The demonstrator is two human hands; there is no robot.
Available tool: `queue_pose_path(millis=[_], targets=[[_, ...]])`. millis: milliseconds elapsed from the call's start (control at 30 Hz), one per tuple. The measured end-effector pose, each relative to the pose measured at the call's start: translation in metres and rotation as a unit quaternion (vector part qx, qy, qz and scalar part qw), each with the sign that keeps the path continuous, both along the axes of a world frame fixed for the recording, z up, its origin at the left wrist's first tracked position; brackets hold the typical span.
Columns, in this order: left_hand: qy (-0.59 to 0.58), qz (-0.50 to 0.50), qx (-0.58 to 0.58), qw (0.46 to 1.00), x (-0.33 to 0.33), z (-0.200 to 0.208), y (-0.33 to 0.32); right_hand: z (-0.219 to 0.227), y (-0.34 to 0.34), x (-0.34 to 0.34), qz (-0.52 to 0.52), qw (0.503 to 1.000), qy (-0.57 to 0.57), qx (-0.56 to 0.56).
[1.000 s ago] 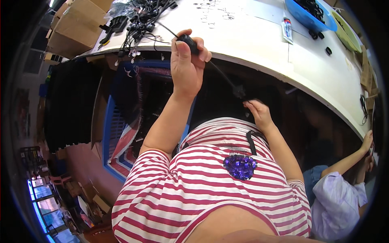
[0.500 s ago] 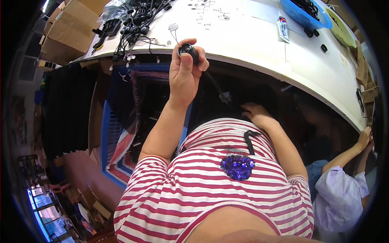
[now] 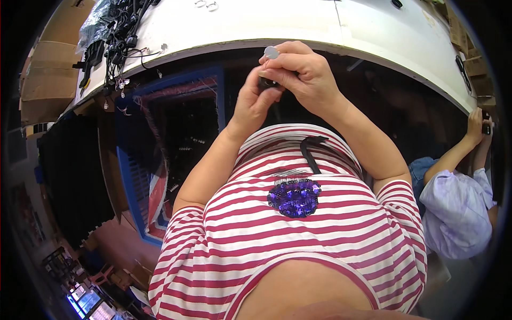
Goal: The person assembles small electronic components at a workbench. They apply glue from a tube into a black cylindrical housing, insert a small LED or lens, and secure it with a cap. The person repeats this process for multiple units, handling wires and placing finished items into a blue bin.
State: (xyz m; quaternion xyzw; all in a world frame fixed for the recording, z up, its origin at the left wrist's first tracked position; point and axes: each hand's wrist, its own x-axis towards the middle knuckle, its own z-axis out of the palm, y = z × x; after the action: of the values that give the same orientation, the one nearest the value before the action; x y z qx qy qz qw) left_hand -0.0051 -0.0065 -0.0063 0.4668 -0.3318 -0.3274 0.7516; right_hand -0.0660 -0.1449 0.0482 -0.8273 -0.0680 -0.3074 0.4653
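Observation:
My left hand (image 3: pixel 252 102) is wrapped round a small black cylindrical housing (image 3: pixel 268 82), mostly hidden by my fingers. Above it, a pale round disc (image 3: pixel 272 52) stands on thin wire at the fingertips of my right hand (image 3: pixel 313 79). The right thumb and forefinger are pressed together on that wire, just over the housing's mouth. Both hands meet in front of my belly, short of the table's near edge.
The white table (image 3: pixel 256 21) curves across the top. On its left lie a tangle of black cables (image 3: pixel 125 40), a clear plastic bag (image 3: pixel 95 25) and cardboard boxes (image 3: pixel 50 80). Below stands a blue crate (image 3: pixel 128 186). Another person (image 3: pixel 453 213) works at the right.
My right hand has come up from beside my belly to the disc and its wire. The left hand, still round the housing, is lower in the picture, and the view has shifted.

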Motion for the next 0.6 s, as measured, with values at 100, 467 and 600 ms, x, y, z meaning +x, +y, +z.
queue_pose_path(millis=[100, 467, 600], targets=[[-0.018, -0.021, 0.032, 0.999, -0.007, -0.005, -0.001, 0.003, 0.0, 0.001, 0.028, 0.999, -0.003, 0.034], [-0.054, 0.147, 0.186, 0.97, 0.028, 0.033, 0.04, 0.003, 0.008, 0.005, -0.058, 0.988, 0.026, -0.143], [-0.108, 0.17, 0.215, 0.955, 0.035, 0.059, 0.047, -0.002, 0.01, 0.008, -0.064, 0.979, -0.003, -0.191]])
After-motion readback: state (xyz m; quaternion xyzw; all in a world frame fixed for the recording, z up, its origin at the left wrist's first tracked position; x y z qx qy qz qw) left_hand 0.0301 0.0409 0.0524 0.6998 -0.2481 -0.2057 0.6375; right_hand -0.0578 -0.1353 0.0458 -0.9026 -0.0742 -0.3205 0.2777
